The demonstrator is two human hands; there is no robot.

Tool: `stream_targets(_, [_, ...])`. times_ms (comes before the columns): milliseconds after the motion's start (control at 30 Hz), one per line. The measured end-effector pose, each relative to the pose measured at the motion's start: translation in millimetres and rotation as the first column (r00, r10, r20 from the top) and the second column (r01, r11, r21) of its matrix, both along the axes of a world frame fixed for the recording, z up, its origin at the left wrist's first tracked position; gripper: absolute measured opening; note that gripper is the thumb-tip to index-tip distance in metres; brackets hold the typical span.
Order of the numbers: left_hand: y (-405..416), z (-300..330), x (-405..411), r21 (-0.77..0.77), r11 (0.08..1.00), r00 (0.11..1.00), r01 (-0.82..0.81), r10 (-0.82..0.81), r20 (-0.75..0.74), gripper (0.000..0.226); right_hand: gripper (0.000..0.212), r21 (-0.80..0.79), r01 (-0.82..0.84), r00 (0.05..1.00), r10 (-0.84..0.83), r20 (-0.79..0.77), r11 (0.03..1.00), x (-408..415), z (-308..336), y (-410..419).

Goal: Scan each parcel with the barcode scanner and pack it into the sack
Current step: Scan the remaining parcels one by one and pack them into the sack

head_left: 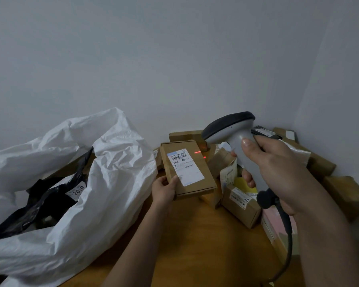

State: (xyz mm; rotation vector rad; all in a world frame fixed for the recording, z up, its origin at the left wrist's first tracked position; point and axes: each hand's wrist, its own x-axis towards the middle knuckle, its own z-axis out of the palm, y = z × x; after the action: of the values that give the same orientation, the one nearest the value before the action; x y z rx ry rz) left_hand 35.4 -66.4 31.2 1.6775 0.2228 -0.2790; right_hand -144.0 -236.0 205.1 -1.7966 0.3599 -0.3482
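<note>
our left hand (164,190) is gripping the box (188,168); right fingers (248,176) are wrapping the scanner (236,139). we're needing to nudge the red beam (197,152) left onto the barcode (179,156).

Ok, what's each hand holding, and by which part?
Left hand pinches the flat cardboard parcel at its near-left corner; right hand grips the barcode scanner by its handle.

Wooden table (187,235): white sack (104,183), cardboard parcels (241,206).

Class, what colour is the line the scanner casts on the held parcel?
Red: a thin line on the brown parcel, right of its label, in the head view.
</note>
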Motion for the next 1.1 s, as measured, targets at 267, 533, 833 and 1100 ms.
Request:
stream_targets(267, [-5, 7, -2, -0.132, 0.991, 0.999, 0.016, -0.022, -0.047, 0.048, 0.03, -0.036, 0.011, 1.0, -0.012, -0.021, 0.999, 23, -9, 16])
stream_targets(533, [-4, 16, 1, -0.228, 0.974, 0.999, 0.02, -0.026, -0.02, 0.044, 0.028, -0.12, 0.013, 1.0, -0.014, -0.005, 0.993, 42, -18, 25])
stream_targets(833, [1, 18, 4, -0.119, 0.993, 0.998, 0.025, -0.017, 0.063, 0.04, 0.029, -0.162, 0.008, 1.0, -0.004, 0.028, 0.987, 49, -10, 25])
stream_targets(1100, [18, 70, 1, -0.196, 0.936, 0.817, -0.294, 0.352, 0.456, 0.041, 0.031, -0.009, -0.001, 0.998, 0.001, 0.058, 1.0, 55, -8, 28])
